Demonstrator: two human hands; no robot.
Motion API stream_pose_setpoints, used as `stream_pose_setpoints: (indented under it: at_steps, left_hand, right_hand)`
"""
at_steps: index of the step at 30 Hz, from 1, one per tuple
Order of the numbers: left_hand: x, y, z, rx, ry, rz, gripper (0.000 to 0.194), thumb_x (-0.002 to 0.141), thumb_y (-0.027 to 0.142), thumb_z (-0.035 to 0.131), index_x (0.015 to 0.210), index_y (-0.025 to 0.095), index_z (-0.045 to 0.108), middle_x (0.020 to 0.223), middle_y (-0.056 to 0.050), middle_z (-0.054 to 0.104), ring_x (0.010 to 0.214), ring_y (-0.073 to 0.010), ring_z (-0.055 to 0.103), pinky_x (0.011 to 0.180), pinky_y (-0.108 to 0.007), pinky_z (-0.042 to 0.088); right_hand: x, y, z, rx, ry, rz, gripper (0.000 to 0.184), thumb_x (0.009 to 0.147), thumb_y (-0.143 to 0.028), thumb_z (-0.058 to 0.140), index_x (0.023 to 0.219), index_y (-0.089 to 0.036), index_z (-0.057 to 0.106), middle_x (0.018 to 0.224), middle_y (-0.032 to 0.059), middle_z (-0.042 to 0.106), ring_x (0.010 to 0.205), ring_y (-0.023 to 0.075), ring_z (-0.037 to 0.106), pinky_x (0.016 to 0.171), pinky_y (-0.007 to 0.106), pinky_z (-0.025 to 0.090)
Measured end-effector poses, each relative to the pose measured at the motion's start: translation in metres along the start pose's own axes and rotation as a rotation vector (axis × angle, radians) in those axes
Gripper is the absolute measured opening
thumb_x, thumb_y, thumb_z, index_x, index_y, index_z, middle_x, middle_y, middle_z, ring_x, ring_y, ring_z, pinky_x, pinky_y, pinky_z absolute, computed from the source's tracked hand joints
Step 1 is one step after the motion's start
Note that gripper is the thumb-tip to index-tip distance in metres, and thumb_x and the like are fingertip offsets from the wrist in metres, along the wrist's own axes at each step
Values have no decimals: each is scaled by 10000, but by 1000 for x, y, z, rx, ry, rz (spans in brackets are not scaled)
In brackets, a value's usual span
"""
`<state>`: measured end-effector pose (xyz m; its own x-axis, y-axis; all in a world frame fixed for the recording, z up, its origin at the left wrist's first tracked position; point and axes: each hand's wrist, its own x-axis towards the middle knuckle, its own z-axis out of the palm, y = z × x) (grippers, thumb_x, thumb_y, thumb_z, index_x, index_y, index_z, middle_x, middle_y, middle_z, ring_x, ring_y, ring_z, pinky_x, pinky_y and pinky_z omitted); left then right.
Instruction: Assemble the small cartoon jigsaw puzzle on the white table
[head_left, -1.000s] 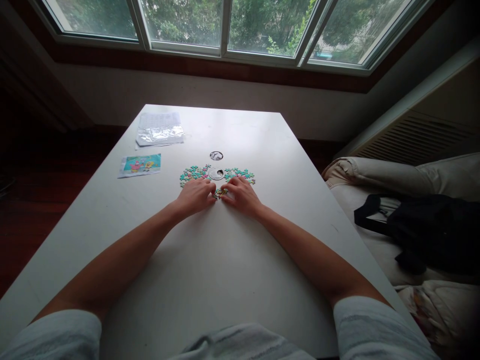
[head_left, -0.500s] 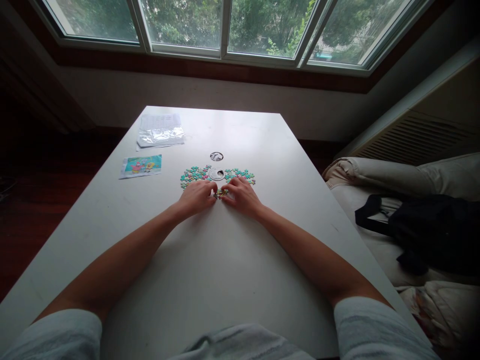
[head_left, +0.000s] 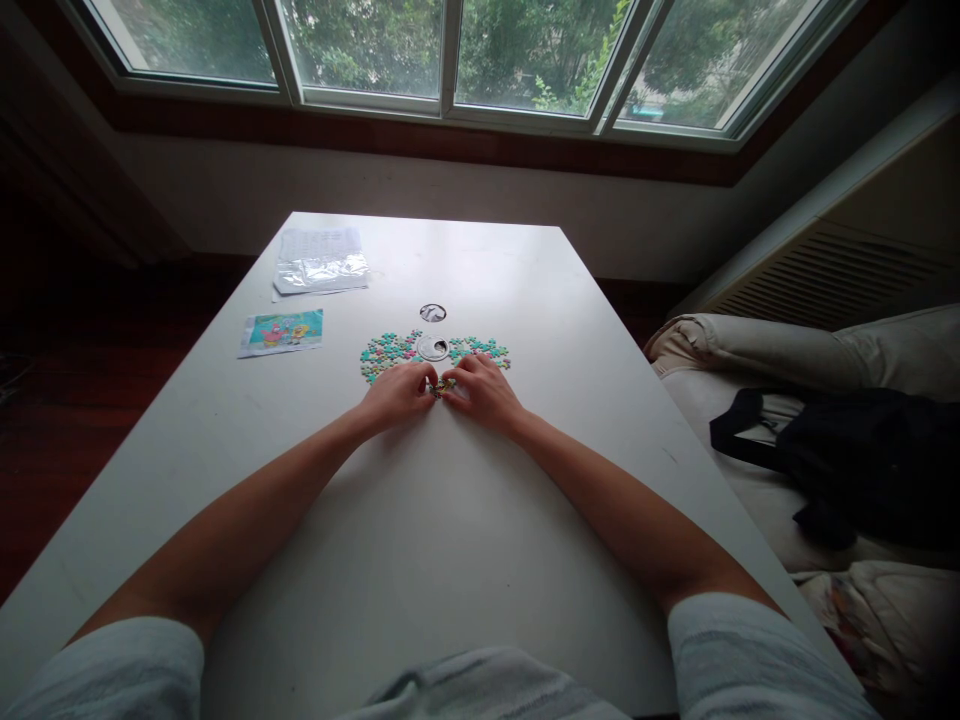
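My left hand (head_left: 403, 392) and my right hand (head_left: 483, 391) meet over the white table, fingertips almost together. Each one pinches at small jigsaw puzzle pieces (head_left: 444, 386) in the gap between them; the pieces' edges are partly hidden by my fingers. Beyond my left hand spreads a pile of mostly green loose puzzle pieces (head_left: 386, 352), and a second pile of loose puzzle pieces (head_left: 480, 348) lies beyond my right hand. Between the piles sits a round silvery disc (head_left: 433, 347) with a dark spot. A smaller round piece (head_left: 433, 313) with a black-and-white pattern lies just behind it.
A colourful cartoon picture sheet (head_left: 281, 332) lies on the table's left side. Behind it rest papers in a clear plastic sleeve (head_left: 321, 262). On the right, a dark bag (head_left: 870, 465) lies on a pale sofa (head_left: 750, 345) beside the table (head_left: 480, 560).
My left hand has shifted slightly to the right, closer to my right hand. The right hand and the piles look the same.
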<state>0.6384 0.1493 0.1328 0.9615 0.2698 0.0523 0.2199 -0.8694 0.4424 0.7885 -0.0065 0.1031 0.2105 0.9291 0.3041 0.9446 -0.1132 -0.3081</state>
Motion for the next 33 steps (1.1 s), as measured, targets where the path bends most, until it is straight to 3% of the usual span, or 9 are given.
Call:
stream_pose_setpoints:
  at_steps: [15, 24, 33]
  left_hand:
    - [0, 1, 0, 7, 25, 19, 138, 814, 294, 603, 914, 249, 687, 835, -4, 673, 821, -195, 624, 691, -280, 435]
    - [0, -1, 3, 7, 43, -18, 224, 812, 327, 628, 1022, 263, 670, 842, -4, 689, 821, -204, 636, 691, -284, 439]
    - [0, 1, 2, 18, 40, -12, 202, 812, 324, 638, 1001, 262, 672, 834, -2, 688, 825, -206, 638, 690, -285, 435]
  right_hand:
    - [-1, 2, 1, 6, 1, -8, 235, 933, -396, 664, 1120, -265, 717, 1049, 86, 633, 1094, 279, 517, 1067, 480, 369]
    - [-1, 1, 0, 4, -1, -1, 229, 934, -389, 663, 1117, -264, 718, 1048, 88, 632, 1100, 276, 517, 1086, 480, 358]
    - [-2, 2, 1, 8, 2, 0, 232, 931, -387, 665, 1123, -268, 718, 1054, 87, 633, 1101, 275, 518, 1108, 487, 342]
